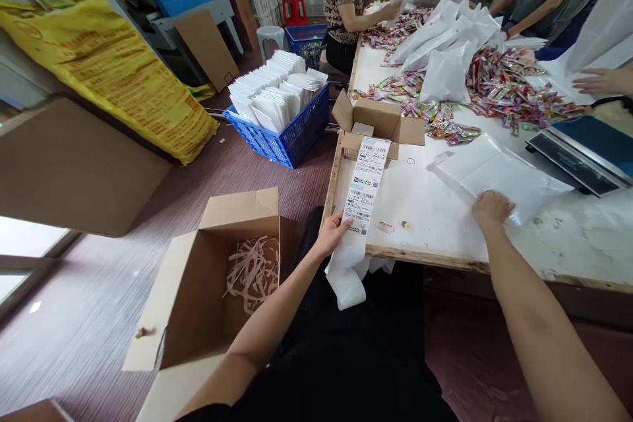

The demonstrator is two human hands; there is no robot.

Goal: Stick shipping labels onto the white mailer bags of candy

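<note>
My left hand (pixel 333 233) pinches a long strip of printed shipping labels (pixel 364 175) at the table's near left edge. The strip runs up to a small open carton (pixel 378 120), and its loose end curls down over the edge toward my lap. On the right, my right hand (pixel 492 207) is closed at the near edge of a white plastic mailing bag (pixel 499 168) lying flat on the table. Its fingers curl under, so I cannot see fully how they grip the bag.
Piles of small colourful packets (pixel 524 82) and filled white bags (pixel 448 69) cover the far table. A scale (pixel 583 151) stands right. Left are a blue basket (pixel 291 145) of white envelopes and an open carton (pixel 198 290) with paper strips. Co-workers (pixel 343 0) work across the table.
</note>
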